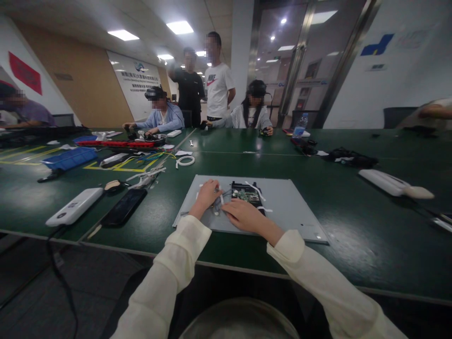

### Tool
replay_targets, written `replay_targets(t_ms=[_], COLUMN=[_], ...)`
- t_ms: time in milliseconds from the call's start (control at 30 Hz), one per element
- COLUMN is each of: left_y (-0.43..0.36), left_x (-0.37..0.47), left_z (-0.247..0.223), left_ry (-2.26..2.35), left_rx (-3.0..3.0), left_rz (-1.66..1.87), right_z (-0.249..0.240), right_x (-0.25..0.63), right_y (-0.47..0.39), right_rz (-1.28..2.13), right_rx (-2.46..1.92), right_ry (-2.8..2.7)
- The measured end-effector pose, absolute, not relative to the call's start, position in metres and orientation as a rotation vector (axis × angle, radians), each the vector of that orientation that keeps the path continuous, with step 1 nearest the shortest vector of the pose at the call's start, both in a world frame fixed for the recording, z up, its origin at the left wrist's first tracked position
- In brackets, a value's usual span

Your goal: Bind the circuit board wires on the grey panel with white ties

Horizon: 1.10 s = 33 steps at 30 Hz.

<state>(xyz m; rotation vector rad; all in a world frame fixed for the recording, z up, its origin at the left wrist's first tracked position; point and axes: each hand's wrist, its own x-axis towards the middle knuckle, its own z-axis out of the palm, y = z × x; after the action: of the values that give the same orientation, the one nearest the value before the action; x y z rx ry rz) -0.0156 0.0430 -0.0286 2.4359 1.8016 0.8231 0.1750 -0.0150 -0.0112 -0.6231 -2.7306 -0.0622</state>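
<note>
A flat grey panel lies on the green table before me. Mounted on it is a black frame with a green circuit board, with white tape strips across it. Over the panel's left part, the fingers of my left hand are curled into a pinch; what they hold is too small to make out. My right hand rests low over the board's near edge, fingers pressed together and tips partly hidden. Between both sets of fingertips is a short white strip. Thin grey cables lie below my left fingers.
Left of the panel are a black phone, a white power bank and a blue tray. A white roll of tubing lies beyond. On the right is a white device. Several people sit or stand across the table.
</note>
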Motion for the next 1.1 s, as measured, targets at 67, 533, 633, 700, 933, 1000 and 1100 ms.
replay_targets(t_ms=[67, 533, 633, 700, 933, 1000, 1100], left_y=[0.044, 0.05, 0.053, 0.054, 0.052, 0.051, 0.049], left_x=[-0.015, -0.009, -0.009, -0.009, -0.01, -0.012, -0.015], left_z=[-0.029, -0.031, -0.032, -0.033, -0.034, -0.033, -0.029], left_ry=[1.849, 2.07, 2.08, 2.083, 2.082, 2.088, 2.095], left_rx=[2.429, 2.348, 2.335, 2.339, 2.347, 2.316, 2.273], left_rz=[0.788, 0.685, 0.69, 0.699, 0.766, 0.809, 0.932], right_z=[-0.012, -0.007, -0.005, -0.005, 0.001, 0.003, 0.004], right_x=[0.175, 0.173, 0.172, 0.172, 0.174, 0.174, 0.174], right_y=[-0.015, -0.022, -0.024, -0.025, -0.03, -0.032, -0.032], right_rz=[-0.077, -0.007, 0.022, 0.037, 0.145, 0.189, 0.269], right_rx=[-0.621, -0.647, -0.648, -0.644, -0.481, -0.446, -0.474], right_ry=[-2.733, -2.752, -2.751, -2.748, -2.762, -2.781, -2.807])
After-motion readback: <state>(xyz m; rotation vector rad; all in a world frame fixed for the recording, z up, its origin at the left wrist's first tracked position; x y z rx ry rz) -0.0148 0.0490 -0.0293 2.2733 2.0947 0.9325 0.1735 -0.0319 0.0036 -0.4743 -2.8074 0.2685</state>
